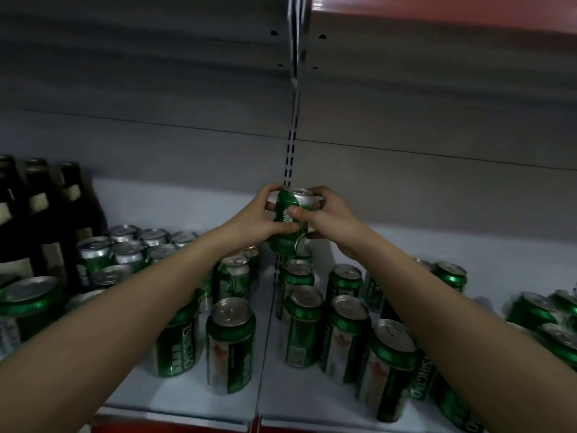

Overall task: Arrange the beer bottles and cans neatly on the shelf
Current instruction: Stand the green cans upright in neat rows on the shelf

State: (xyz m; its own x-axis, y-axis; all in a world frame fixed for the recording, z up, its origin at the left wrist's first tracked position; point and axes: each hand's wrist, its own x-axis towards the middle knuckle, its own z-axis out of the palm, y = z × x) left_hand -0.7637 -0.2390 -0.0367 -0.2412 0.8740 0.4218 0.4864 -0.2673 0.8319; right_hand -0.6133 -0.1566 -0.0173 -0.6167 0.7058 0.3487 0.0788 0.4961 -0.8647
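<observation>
A green beer can (288, 228) is held upright in the air above the shelf, near the back wall. My left hand (260, 215) grips its left side and my right hand (324, 214) grips its right side, thumb across the front. Several more green cans (231, 342) stand on the white shelf (390, 245) below both forearms, in loose rows left and right of the shelf seam. Dark beer bottles (40, 214) stand in a group at the far left.
A slotted metal upright (290, 164) runs up the grey back panel right behind the held can. More cans (543, 310) crowd the far right edge. The shelf's red front lip (175, 426) lies at the bottom. Another shelf hangs overhead.
</observation>
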